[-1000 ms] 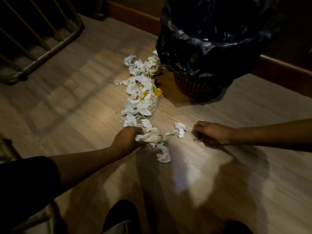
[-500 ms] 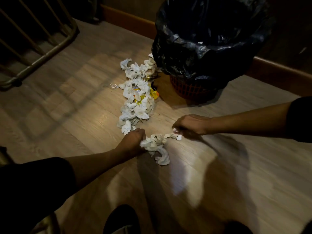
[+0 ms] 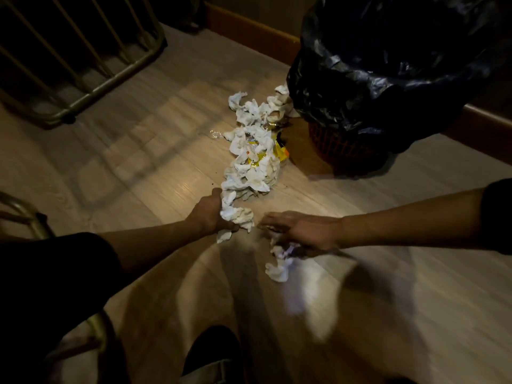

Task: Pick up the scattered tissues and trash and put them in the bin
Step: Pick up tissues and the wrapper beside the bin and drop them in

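A trail of crumpled white tissues (image 3: 253, 151) with a yellow wrapper (image 3: 281, 155) among them lies on the wooden floor, running from the bin toward me. The bin (image 3: 346, 151) is an orange mesh basket lined with a black bag (image 3: 388, 65), at the upper right. My left hand (image 3: 212, 214) is closed on a bunch of tissues (image 3: 238, 214) at the near end of the trail. My right hand (image 3: 302, 231) is blurred, low over the floor, with crumpled tissues (image 3: 279, 261) under its fingers and trailing below them.
A metal railing (image 3: 91, 65) stands at the upper left. A wooden skirting board (image 3: 249, 29) runs along the wall behind the bin. A small clear plastic scrap (image 3: 215, 133) lies left of the tissue trail. My dark shoe (image 3: 210, 353) shows at the bottom edge.
My right hand has moved left and toward me, from the small tissue near the bin's side onto the tissues nearer me. My left hand has kept its grip and gathered more tissue.
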### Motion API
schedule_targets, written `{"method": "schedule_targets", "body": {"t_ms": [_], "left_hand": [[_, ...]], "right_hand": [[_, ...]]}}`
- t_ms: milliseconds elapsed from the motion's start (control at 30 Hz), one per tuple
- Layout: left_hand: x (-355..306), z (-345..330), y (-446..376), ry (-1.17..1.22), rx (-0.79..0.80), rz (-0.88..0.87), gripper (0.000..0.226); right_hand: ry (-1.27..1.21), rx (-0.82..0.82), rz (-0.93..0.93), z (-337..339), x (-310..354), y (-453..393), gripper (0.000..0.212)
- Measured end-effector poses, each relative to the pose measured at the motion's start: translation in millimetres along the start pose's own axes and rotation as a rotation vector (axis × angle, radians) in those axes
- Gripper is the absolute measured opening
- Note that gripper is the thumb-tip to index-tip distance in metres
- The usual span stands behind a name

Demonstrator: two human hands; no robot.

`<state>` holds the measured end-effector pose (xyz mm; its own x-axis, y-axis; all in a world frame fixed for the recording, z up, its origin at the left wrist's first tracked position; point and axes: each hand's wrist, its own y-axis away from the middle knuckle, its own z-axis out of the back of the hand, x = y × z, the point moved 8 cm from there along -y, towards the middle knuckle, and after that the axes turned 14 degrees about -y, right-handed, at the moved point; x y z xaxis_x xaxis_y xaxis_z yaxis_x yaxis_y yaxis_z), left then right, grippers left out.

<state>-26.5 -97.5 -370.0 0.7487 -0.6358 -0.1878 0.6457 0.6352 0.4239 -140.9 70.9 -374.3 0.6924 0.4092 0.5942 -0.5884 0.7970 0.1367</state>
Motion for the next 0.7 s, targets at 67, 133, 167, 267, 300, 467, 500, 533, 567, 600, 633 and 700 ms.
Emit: {"method": "schedule_targets", "body": {"t_ms": [67, 133, 167, 267, 300, 467, 500, 533, 567, 600, 633, 700], "left_hand": [[3.3, -2.2, -1.7, -0.011, 0.018, 0.012, 0.115], [1.8, -2.1, -4.4, -0.015, 0.019, -0.022, 0.116], [1.5, -2.2, -6.7, -0.022, 0.023, -0.034, 0.116], [0.9, -5.0, -13.8, -0.082, 0.053, -0.060, 0.110], [-0.3, -6.4, -15.3, -0.104, 0.066, -0.066, 0.105], [-6.0, -13.3, -21.5, -0.189, 0.092, -0.107, 0.071], [-6.8, -12.7, -22.7, -0.219, 0.088, -0.125, 0.069], [-7.6, -9.8, -23.6, -0.237, 0.073, -0.147, 0.066], [-8.7, -4.9, -25.0, -0.242, 0.048, -0.169, 0.064], [-9.6, 1.9, -27.4, -0.241, 0.001, -0.194, 0.061], [-10.8, 10.1, -28.9, -0.244, -0.045, -0.215, 0.058], [-12.6, 26.0, -31.9, -0.268, -0.127, -0.253, 0.054]], "right_hand": [[-0.070, 0.027, 0.005, -3.8, 1.9, -6.8, 0.039], [-0.082, 0.068, -0.026, -12.1, 3.5, -19.2, 0.031], [-0.078, 0.089, -0.045, -16.6, 2.7, -23.4, 0.026], [-0.078, 0.079, -0.087, -15.4, -0.5, -23.6, 0.020], [-0.091, 0.070, -0.100, -14.2, -0.8, -21.6, 0.020], [-0.159, 0.032, -0.199, -8.9, -13.4, -10.5, 0.009], [-0.162, 0.000, -0.224, -1.9, -20.4, -8.5, 0.007], [-0.154, -0.040, -0.260, 7.5, -29.2, -7.3, 0.007], [-0.137, -0.089, -0.293, 19.3, -36.7, -7.2, 0.008], [-0.129, -0.139, -0.334, 31.9, -46.1, -7.4, 0.010], [-0.115, -0.189, -0.370, 45.8, -53.5, -8.7, 0.012], [-0.077, -0.266, -0.450, 72.1, -68.9, -12.3, 0.016]]}}
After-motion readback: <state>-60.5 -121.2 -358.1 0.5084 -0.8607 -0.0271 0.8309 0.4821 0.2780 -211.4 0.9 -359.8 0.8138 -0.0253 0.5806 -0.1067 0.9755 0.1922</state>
